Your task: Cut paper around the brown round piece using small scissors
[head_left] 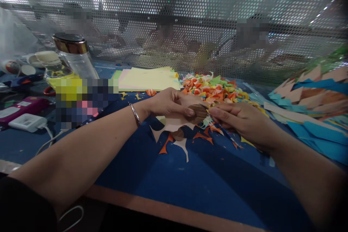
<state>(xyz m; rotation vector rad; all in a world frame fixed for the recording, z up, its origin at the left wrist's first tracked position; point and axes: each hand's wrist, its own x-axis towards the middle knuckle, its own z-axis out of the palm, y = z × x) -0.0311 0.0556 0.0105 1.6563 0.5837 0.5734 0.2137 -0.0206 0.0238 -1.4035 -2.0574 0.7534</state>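
Observation:
My left hand (pixel 174 103), with a silver bangle at the wrist, pinches a brown wood-patterned round piece (pixel 198 113) under its thumb. Pale peach paper (pixel 171 122) lies under and beside that hand. My right hand (pixel 236 116) is closed at the right edge of the round piece, fingertips almost touching it. A thin, dark stick-like tool (pixel 230 137) shows below the right fingers; its kind is unclear. Another brown round piece (pixel 178 135) rests on the table among orange cut scraps (pixel 165 145) and a pale scrap (pixel 182 149).
Behind my hands are a stack of coloured paper sheets (pixel 152 78) and a heap of folded paper pieces (pixel 217 88). Bottles (pixel 78 56), a purple power strip (pixel 25 109) and a white charger (pixel 27 122) stand left. Blue and peach paper (pixel 320 116) lies right. A perforated metal screen (pixel 174 18) closes the back.

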